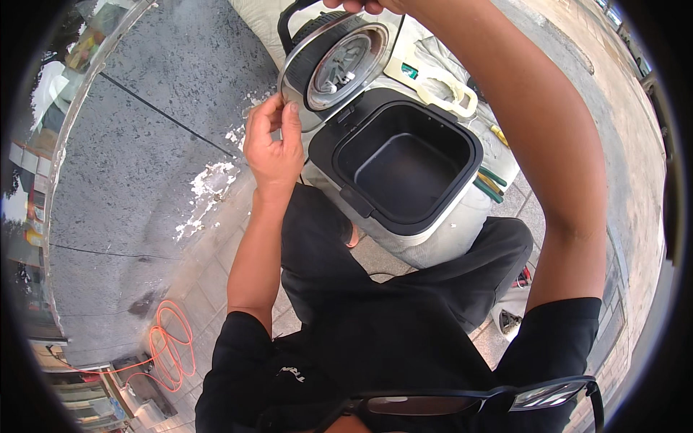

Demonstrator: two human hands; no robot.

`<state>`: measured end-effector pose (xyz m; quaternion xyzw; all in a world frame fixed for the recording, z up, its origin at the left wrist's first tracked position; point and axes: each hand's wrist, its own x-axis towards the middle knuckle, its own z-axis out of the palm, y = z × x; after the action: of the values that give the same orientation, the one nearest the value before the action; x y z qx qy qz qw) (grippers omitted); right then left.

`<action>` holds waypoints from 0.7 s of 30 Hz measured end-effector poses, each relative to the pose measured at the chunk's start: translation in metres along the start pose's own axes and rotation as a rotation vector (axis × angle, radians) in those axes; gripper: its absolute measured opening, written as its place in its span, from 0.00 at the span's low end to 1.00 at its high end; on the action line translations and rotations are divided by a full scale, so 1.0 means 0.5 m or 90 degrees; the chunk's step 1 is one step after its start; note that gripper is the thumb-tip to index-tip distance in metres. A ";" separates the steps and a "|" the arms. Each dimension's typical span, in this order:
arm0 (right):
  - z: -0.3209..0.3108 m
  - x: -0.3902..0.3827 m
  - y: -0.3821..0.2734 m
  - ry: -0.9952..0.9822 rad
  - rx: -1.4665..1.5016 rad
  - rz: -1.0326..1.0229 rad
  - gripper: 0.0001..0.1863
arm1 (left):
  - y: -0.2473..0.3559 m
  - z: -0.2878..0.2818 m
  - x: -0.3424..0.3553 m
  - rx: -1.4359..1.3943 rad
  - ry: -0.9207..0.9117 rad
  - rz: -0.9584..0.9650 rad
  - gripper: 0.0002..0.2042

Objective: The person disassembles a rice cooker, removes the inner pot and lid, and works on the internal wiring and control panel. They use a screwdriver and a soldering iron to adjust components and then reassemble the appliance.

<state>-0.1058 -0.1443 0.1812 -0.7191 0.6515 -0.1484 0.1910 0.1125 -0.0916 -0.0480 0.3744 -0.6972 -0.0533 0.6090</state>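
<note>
A round lid [294, 90] with a metal rim stands tilted up at the far side, its underside toward me. A dark housing and a bright metal ring [382, 45] with small parts inside sit at its middle. My left hand [274, 141] is closed on the lid's near left rim, thumb against fingers. My right hand [361, 6] is at the top edge above the lid, fingers curled and partly cut off, so what they hold is hidden. Below the lid is a square cooker [449, 229] with a pale body and a vacant black inner pot [404, 173].
The cooker rests on a pale cloth-covered support [426, 251]. To its right lie green-handled pliers [491, 189] and a yellow-handled tool [499, 136]; behind is a cream plastic piece [451, 94]. An orange cable [173, 346] coils at the lower left, near a grey slab [144, 159].
</note>
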 end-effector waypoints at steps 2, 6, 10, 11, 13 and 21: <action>-0.001 -0.048 0.002 0.163 0.234 -0.054 0.14 | -0.021 0.001 0.021 -0.049 -0.004 -0.084 0.15; 0.031 -0.063 0.080 0.245 0.208 -0.129 0.16 | -0.067 0.007 0.065 -0.126 0.027 -0.161 0.17; 0.080 -0.138 0.178 0.261 0.269 0.008 0.17 | -0.098 0.006 0.088 -0.154 0.040 -0.208 0.16; 0.107 -0.144 0.216 0.278 0.271 0.018 0.16 | -0.100 0.006 0.092 -0.152 0.039 -0.213 0.15; 0.133 -0.162 0.272 0.267 0.295 0.065 0.16 | -0.102 0.009 0.096 -0.159 0.035 -0.221 0.15; 0.194 -0.213 0.406 0.185 0.425 0.202 0.15 | -0.089 0.011 0.098 -0.182 0.036 -0.235 0.15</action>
<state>-0.2512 -0.0465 0.0043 -0.4794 0.6907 -0.4207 0.3409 0.1293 -0.1541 -0.0333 0.4066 -0.5851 -0.2515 0.6551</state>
